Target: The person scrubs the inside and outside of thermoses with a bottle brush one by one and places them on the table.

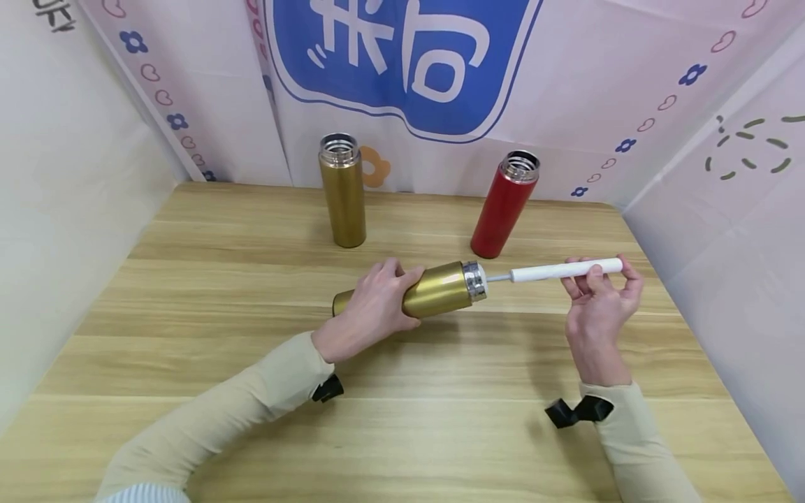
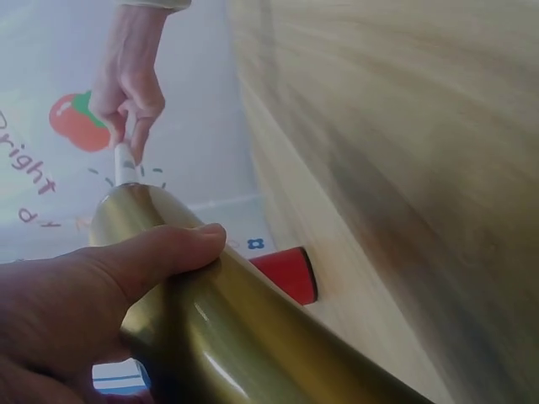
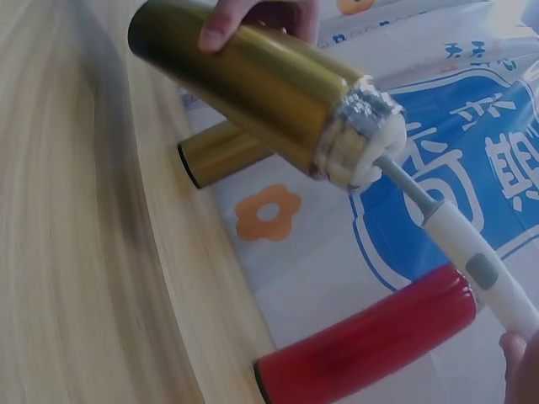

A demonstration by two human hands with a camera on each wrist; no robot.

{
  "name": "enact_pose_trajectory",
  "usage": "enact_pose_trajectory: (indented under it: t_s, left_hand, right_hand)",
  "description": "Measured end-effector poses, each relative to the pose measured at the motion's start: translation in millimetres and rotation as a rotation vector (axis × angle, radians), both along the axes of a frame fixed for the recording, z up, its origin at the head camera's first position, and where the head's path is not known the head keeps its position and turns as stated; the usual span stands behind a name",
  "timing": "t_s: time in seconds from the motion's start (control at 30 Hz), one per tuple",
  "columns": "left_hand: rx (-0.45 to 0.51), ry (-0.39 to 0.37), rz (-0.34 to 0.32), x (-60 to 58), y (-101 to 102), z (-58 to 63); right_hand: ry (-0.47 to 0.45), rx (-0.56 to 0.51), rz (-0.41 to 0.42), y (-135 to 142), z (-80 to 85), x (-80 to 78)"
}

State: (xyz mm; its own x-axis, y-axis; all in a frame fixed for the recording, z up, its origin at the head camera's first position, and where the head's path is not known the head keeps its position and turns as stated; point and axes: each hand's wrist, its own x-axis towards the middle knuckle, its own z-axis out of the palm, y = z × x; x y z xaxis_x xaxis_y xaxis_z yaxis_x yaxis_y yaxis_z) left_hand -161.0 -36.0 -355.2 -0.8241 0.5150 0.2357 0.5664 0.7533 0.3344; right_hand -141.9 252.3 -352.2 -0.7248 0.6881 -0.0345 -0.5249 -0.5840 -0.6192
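Observation:
A gold thermos flask (image 1: pixel 440 289) lies tilted nearly sideways above the table, its silver neck toward the right. My left hand (image 1: pixel 377 300) grips it round the middle, thumb along the near side in the left wrist view. My right hand (image 1: pixel 597 307) holds the far end of a white-handled bottle brush (image 1: pixel 547 271) between thumb and fingers. The brush's thin grey stem enters the flask's mouth, where white brush material (image 3: pixel 386 145) shows at the opening in the right wrist view. The rest of the brush head is hidden inside.
Behind the hands, a second gold flask (image 1: pixel 344 199) and a red flask (image 1: pixel 503 209) stand upright and lidless on the wooden table (image 1: pixel 402 433). A printed cloth (image 1: pixel 220 105) hangs along the table's back edge, with white sheets at both sides.

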Motion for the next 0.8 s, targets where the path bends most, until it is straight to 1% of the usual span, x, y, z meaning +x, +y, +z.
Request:
enact_pose_trajectory:
  t_s: [0.13, 0.2, 0.33, 0.43, 0.57, 0.67, 0.73, 0.8]
  left_hand:
    - [-0.007, -0.006, 0.005, -0.5, 4.5, 1.0]
    - [-0.002, -0.005, -0.001, -0.3, 7.4, 0.8]
    - [-0.026, -0.008, -0.024, 5.2, 18.1, 4.5]
    - [-0.053, 0.009, -0.027, 7.5, 24.7, 7.0]
    - [-0.056, 0.039, -0.011, 5.0, 26.2, 4.9]
    - [-0.057, 0.039, -0.006, 3.8, 27.1, 3.9]
    - [-0.055, 0.038, -0.011, 3.0, 27.5, 4.1]
    - [-0.053, 0.031, -0.017, 2.0, 26.2, 4.3]
  right_hand:
    - [-0.034, -0.028, 0.005, -6.7, 0.4, -0.2]
    - [-0.041, -0.016, 0.02, -13.9, -1.2, -1.3]
    - [-0.076, 0.064, 0.107, -38.9, -5.2, -2.5]
    - [-0.095, 0.113, 0.15, -53.2, -5.8, -1.8]
    - [-0.112, 0.128, 0.159, -59.8, -6.8, -1.3]
    - [-0.116, 0.129, 0.156, -62.5, -8.8, -1.9]
    - [-0.116, 0.138, 0.147, -60.7, -8.9, -2.7]
    - [-0.107, 0.126, 0.145, -55.5, -6.9, -3.6]
